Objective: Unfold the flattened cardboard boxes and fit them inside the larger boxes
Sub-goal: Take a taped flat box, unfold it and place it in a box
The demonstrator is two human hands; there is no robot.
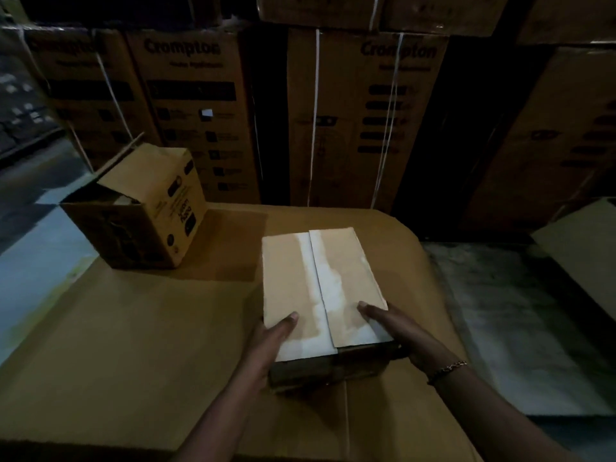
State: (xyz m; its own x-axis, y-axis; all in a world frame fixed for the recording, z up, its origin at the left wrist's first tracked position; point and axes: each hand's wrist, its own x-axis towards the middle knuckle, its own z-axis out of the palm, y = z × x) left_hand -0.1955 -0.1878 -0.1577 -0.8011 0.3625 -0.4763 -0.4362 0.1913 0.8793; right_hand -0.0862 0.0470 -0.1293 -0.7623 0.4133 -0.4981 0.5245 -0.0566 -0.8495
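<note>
Head view: small box [316, 285], set up on the cardboard sheet [133, 345] well apart from the open larger box [140, 215], is clasped at its near corners by left hand [266, 341] and right hand [400, 331], thumbs pressed on the top flaps [346, 271], presumably to keep them closed.

Support: wide flat cardboard sheet [133, 345]. Two items rest directly on it. Closed box [300, 278], top flaps meeting at a centre seam. Open box [143, 228] behind and left of the closed box, apart, one flap raised.
</note>
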